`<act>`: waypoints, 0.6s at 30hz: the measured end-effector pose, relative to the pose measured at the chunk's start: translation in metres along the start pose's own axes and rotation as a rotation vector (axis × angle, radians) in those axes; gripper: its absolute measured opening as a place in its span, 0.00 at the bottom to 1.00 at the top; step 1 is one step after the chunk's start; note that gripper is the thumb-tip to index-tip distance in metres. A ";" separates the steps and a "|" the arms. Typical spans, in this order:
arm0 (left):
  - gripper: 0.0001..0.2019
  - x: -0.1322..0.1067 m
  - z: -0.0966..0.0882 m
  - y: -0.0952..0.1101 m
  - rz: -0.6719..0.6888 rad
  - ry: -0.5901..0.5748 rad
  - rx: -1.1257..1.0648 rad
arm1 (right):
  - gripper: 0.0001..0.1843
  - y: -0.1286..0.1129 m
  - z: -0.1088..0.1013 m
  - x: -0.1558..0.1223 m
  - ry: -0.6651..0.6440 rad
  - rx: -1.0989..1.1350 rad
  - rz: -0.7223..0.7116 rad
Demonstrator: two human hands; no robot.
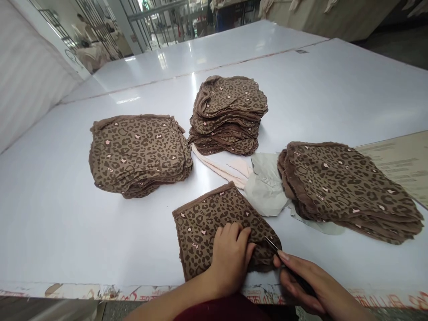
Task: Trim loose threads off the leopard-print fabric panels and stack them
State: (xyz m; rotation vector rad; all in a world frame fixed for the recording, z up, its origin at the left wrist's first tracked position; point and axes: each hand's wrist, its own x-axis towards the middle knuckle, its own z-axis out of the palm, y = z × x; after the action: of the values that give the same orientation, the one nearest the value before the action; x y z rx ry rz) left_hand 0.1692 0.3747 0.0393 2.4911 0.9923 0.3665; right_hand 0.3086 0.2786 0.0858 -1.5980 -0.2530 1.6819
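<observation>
A brown leopard-print fabric piece (pixel 200 240) with fuzzy edges and small pink motifs lies near the front edge of the table. My left hand (pixel 230 252) presses on it with curled fingers, gathering the cloth near its right side; what lies under the fingertips is hidden. In my right hand (pixel 304 278) are dark tweezers (pixel 290 267) with a thin metal tip, pointing up and left. The tip is at the cloth's right part, just right of my left thumb.
Matching cloth is piled at left (pixel 140 151), a taller pile (pixel 229 111) stands at the back, and another (pixel 344 187) lies at right. Between them are crumpled grey paper (pixel 267 187) and pale pink strips (pixel 220 169). A cardboard sheet (pixel 401 160) lies on the white table (pixel 100 240).
</observation>
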 end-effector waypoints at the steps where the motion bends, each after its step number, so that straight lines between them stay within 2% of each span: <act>1: 0.09 0.001 0.000 0.001 -0.007 -0.011 0.006 | 0.24 0.001 0.000 0.000 -0.004 0.002 -0.006; 4: 0.02 0.004 -0.001 0.002 -0.042 -0.043 -0.004 | 0.24 0.003 0.001 0.000 -0.010 0.009 -0.003; 8: 0.04 0.006 -0.004 0.004 -0.051 -0.058 -0.046 | 0.22 0.003 0.006 -0.001 0.023 0.019 0.002; 13: 0.06 0.005 -0.006 0.003 -0.079 -0.038 -0.210 | 0.22 0.006 0.007 0.005 -0.040 0.041 0.031; 18: 0.04 0.004 -0.005 0.003 -0.116 -0.035 -0.273 | 0.26 0.013 0.006 0.015 -0.095 0.096 0.075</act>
State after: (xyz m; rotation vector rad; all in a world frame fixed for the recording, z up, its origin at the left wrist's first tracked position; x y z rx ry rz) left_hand 0.1719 0.3770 0.0450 2.1793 0.9954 0.3914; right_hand 0.2998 0.2813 0.0673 -1.4759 -0.1591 1.8029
